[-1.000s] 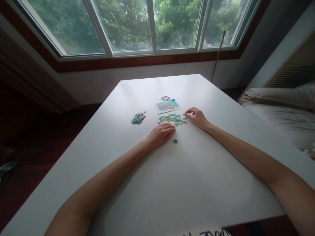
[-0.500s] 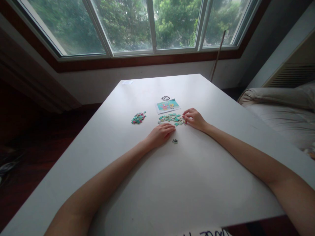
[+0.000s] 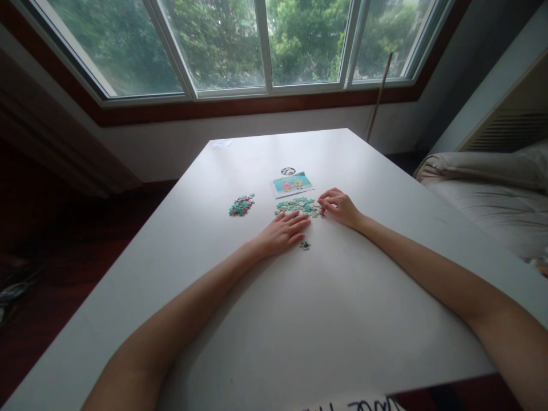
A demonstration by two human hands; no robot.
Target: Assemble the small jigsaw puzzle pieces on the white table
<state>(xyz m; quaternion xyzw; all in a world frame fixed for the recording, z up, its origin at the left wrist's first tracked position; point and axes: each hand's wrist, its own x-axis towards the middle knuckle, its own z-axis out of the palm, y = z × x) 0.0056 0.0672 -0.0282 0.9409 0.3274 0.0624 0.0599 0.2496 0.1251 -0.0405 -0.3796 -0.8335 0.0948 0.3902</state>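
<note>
A partly joined teal jigsaw cluster [image 3: 297, 206] lies on the white table [image 3: 325, 319]. My right hand [image 3: 339, 206] rests at the cluster's right edge, fingers curled and pinched at a small piece there. My left hand [image 3: 284, 232] lies flat on the table just below the cluster, fingers stretched out and slightly spread. A single dark loose piece [image 3: 304, 245] sits beside my left fingertips. Behind the cluster lies a small reference picture card [image 3: 291, 184].
A heap of loose pink and teal pieces [image 3: 241, 206] lies to the left. A small dark round object [image 3: 287, 170] sits behind the card. A thin stick [image 3: 377, 98] leans at the window wall. Bedding [image 3: 488, 188] lies to the right of the table.
My left hand has slid forward and spread its fingers, now near the loose piece. My right hand has drawn in slightly toward the cluster's right edge.
</note>
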